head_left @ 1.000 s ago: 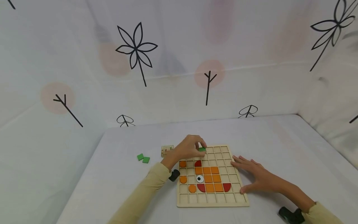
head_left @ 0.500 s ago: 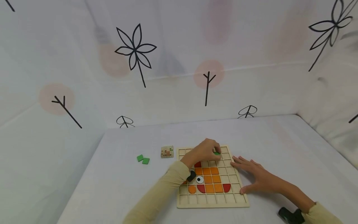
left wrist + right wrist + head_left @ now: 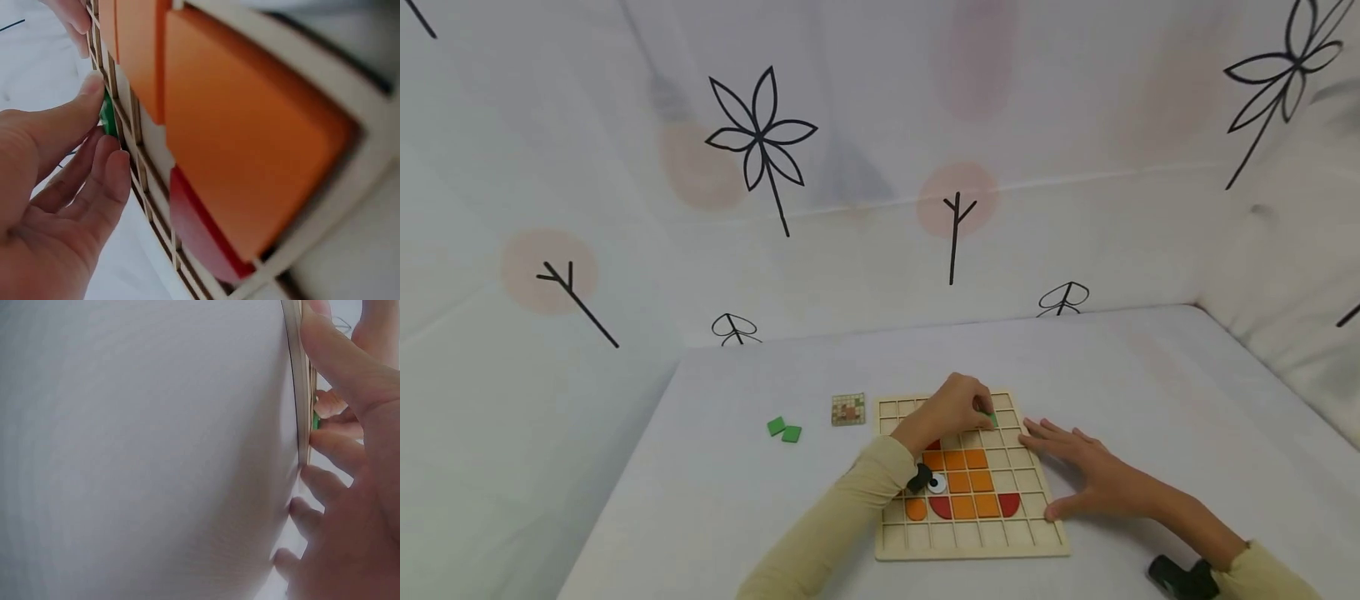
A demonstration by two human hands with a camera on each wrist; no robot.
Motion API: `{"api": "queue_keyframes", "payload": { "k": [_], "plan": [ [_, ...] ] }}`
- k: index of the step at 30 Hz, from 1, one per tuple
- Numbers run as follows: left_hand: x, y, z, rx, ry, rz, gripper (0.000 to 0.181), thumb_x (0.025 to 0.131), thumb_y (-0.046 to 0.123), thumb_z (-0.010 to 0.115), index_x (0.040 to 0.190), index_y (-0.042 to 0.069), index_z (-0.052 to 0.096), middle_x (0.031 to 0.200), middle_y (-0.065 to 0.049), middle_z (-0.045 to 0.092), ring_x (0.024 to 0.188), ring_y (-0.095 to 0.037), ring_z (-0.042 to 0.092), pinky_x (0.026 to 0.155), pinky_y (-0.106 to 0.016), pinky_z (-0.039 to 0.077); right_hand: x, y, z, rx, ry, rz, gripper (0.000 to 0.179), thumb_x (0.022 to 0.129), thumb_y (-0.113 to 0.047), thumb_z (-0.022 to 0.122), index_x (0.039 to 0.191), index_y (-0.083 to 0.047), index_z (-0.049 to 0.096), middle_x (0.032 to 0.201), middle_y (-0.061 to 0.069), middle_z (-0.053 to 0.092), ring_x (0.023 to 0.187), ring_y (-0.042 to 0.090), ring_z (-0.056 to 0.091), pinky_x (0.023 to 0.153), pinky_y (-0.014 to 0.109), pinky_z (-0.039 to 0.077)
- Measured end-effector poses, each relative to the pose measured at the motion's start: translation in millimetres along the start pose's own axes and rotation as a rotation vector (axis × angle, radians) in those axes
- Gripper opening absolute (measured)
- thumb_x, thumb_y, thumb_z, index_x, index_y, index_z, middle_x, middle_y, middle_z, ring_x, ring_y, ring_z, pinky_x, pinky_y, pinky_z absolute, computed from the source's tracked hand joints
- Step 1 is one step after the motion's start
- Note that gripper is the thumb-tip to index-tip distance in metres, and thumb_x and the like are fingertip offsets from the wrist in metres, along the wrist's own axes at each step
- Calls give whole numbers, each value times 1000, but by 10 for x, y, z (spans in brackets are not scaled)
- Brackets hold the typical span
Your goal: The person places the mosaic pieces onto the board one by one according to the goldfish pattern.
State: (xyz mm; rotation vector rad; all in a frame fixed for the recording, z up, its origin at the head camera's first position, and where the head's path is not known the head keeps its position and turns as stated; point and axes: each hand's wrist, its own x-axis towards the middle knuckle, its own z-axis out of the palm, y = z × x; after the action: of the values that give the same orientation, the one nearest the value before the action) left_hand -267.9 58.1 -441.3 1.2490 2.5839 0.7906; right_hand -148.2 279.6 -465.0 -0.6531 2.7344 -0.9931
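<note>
My left hand [image 3: 951,408] reaches over the grid board [image 3: 972,556] and pinches a green tile [image 3: 992,419] between thumb and fingers. The tile sits right at the grid lines in the upper right part of the board, partly hidden by the fingers; in the left wrist view the green tile [image 3: 109,115] stands edge-on against the slots. With fingers spread, my right hand [image 3: 1101,479] touches the board's right edge. Orange square tiles [image 3: 964,482], red rounded pieces [image 3: 1009,503], an orange disc [image 3: 916,508] and an eye piece [image 3: 937,482] lie in the cells.
Two loose green tiles [image 3: 784,430] lie on the white table to the left of the board. A small pattern card [image 3: 847,409] rests beside the board's upper left corner. The left forearm covers part of the board's left side. A patterned cloth [image 3: 865,275] hangs behind.
My left hand has carried the green tile rightward across the upper rows, then slightly lower in the last half second. The right hand has stayed at the board's edge.
</note>
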Motion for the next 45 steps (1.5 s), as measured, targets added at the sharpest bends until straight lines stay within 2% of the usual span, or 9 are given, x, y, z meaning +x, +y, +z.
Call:
{"api": "queue_keyframes", "payload": {
  "k": [5, 9, 14, 17, 21, 24, 28, 34, 45],
  "plan": [
    [-18, 23, 2, 27, -31, -37, 6, 82, 17, 74, 82, 11, 74, 79, 7, 63, 70, -1, 52, 64, -11, 42, 1, 15, 10, 3, -5, 1, 92, 64, -54, 79, 142, -19, 44, 152, 13, 28, 138, 43, 15, 101, 70, 6],
    [-76, 17, -21, 47, -60, -26, 12, 85, 16, 71, 94, 9, 74, 92, 4, 63, 77, -2, 54, 68, -11, 43, 1, 12, -2, -3, -9, 5, 93, 64, -54, 79, 142, -18, 45, 152, 14, 28, 138, 44, 15, 101, 70, 5],
    [-271, -35, -120, 35, -16, -4, 16, 91, 14, 63, 103, 9, 73, 103, 1, 61, 88, -8, 57, 73, -15, 45, 5, 5, 5, -3, -3, 1, 93, 64, -54, 79, 142, -18, 45, 152, 14, 28, 138, 44, 14, 101, 69, 5],
    [-430, -98, -204, 2, 27, 1, 16, 92, 14, 61, 104, 9, 72, 105, 1, 61, 91, -11, 58, 75, -18, 46, 1, 2, 18, -4, 5, 8, 93, 63, -55, 79, 142, -18, 45, 152, 14, 29, 138, 44, 14, 102, 69, 6],
    [-701, -213, -342, -49, 71, -54, 15, 91, 13, 63, 103, 9, 71, 106, 2, 61, 93, -14, 57, 75, -21, 47, -6, -5, 29, -15, 18, 14, 95, 61, -56, 79, 142, -18, 45, 152, 13, 29, 138, 43, 15, 103, 68, 6],
    [-940, -345, -440, -71, 138, -97, 14, 89, 10, 65, 101, 8, 71, 104, 1, 62, 92, -16, 57, 72, -24, 48, -9, -9, 23, -21, 17, 16, 96, 61, -57, 79, 142, -18, 44, 152, 12, 28, 138, 43, 15, 104, 66, 6],
    [-1285, -558, -557, -66, 245, -104, 13, 86, 5, 67, 98, 6, 71, 97, -2, 63, 86, -19, 58, 68, -28, 49, -2, -15, 9, -20, 6, 17, 97, 62, -57, 78, 143, -17, 43, 153, 12, 27, 138, 43, 14, 105, 65, 5],
    [-1734, -783, -737, -77, 347, -160, 18, 81, 2, 71, 99, 5, 70, 97, -6, 65, 86, -21, 59, 67, -30, 50, -3, -32, -6, -17, 1, 27, 97, 62, -56, 78, 143, -17, 43, 153, 13, 26, 138, 43, 13, 105, 65, 3],
    [-2237, -1034, -920, -91, 441, -329, 29, 78, 4, 75, 107, 7, 68, 105, -8, 64, 92, -26, 59, 71, -34, 51, -8, -59, -3, -18, 19, 18, 96, 61, -56, 79, 141, -15, 46, 151, 15, 30, 137, 45, 15, 102, 68, 6]
  ]
}}
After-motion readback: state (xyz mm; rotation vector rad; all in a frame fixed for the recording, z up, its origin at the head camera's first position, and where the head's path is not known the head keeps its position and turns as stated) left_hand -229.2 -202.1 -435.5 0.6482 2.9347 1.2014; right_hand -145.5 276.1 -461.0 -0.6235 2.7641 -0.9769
